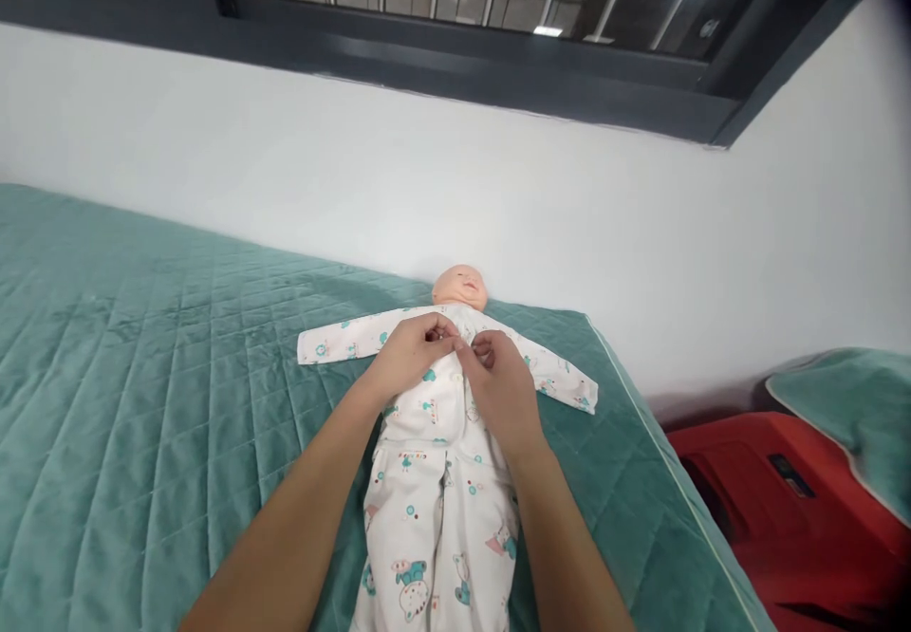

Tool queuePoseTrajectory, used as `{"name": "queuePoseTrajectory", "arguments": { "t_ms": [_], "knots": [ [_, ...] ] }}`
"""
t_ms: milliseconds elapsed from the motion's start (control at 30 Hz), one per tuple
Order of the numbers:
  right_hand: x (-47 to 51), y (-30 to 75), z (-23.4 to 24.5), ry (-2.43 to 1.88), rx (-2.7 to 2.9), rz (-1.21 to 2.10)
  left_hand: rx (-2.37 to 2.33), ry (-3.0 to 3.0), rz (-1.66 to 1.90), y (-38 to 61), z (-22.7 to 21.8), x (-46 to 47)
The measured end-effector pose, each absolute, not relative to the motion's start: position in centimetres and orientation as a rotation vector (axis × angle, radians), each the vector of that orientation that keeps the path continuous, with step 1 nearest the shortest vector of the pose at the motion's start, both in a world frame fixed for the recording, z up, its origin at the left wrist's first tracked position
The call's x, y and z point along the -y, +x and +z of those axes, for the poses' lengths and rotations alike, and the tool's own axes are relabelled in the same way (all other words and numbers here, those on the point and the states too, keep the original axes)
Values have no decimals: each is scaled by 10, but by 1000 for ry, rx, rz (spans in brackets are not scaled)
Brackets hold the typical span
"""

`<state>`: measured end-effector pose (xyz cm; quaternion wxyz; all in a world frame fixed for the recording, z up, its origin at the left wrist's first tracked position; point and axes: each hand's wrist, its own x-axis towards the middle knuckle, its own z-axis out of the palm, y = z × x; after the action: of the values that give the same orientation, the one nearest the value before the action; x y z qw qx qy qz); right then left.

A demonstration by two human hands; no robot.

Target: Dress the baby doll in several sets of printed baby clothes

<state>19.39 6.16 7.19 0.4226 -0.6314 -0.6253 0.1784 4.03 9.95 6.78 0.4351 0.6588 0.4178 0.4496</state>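
A baby doll (460, 288) lies on its back on a green quilted cover, its head close to the wall. It wears a white printed long-sleeved top (427, 414) and matching white printed trousers (409, 518). Both sleeves are spread out to the sides. My left hand (415, 355) pinches the front edge of the top at the upper chest. Right beside it, my right hand (498, 381) pinches the same front opening, fingertips nearly meeting the left ones. The bit of cloth or fastener between the fingertips is hidden. Lower down, the front edges of the top lie together.
The green quilted cover (177, 404) spreads widely to the left and ends at an edge on the right. Beyond that edge stands a red plastic stool or chair (790, 509) with green cloth (854, 404) over it. A white wall (320, 158) and a dark-framed window (462, 53) rise behind.
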Motion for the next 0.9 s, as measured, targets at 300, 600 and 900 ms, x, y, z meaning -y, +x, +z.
{"name": "queuePoseTrajectory", "arguments": {
  "t_ms": [300,600,900],
  "knots": [
    [-59,205,63,-1378,1305,702,-1064,1684,1223,57,78,-88],
    [-71,211,65,-1249,1266,832,-1056,1636,1277,58,68,-86],
    [-69,213,62,-1275,1377,797,-1053,1551,1285,54,65,-87]
  ]
}}
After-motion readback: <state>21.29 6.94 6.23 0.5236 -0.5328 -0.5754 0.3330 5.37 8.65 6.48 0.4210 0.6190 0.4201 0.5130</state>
